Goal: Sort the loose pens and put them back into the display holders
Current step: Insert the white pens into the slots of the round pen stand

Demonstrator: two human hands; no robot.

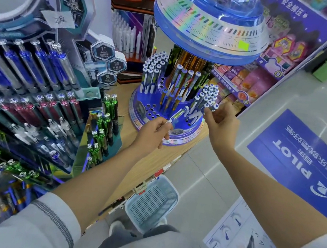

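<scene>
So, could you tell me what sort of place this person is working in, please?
Most likely a stationery shop. A round blue pen display stand sits on a wooden counter, tiered racks of pens fill the left, and a Pilot-branded sticker lies on the tiled floor.

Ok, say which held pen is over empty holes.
The clear pen in the left hand, slanted over bare holes in the blue holder; the right hand pinches a capped pen beside the packed cluster.
</scene>
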